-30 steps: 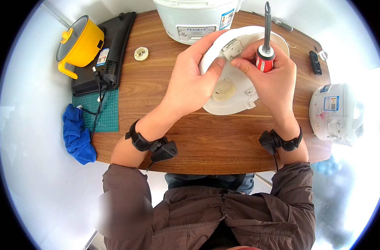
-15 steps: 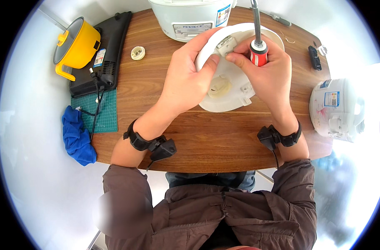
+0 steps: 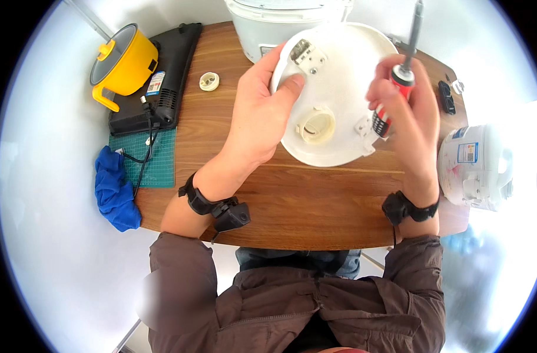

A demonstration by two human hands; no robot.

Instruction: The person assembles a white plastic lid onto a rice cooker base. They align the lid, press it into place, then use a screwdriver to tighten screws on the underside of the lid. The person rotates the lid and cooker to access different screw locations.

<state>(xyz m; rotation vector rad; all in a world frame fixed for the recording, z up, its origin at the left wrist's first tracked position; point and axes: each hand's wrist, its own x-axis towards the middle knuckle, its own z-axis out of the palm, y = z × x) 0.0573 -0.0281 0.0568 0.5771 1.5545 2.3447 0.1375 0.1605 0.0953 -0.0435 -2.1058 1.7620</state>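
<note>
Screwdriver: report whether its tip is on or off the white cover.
Off: the screwdriver in the right hand points up the picture, its tip beyond the white cover.

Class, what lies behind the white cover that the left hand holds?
Behind the cover, the large cooker and the table show past its edge. It covers part of each, and most of the fingers of the left hand; anything else there is hidden.
</note>
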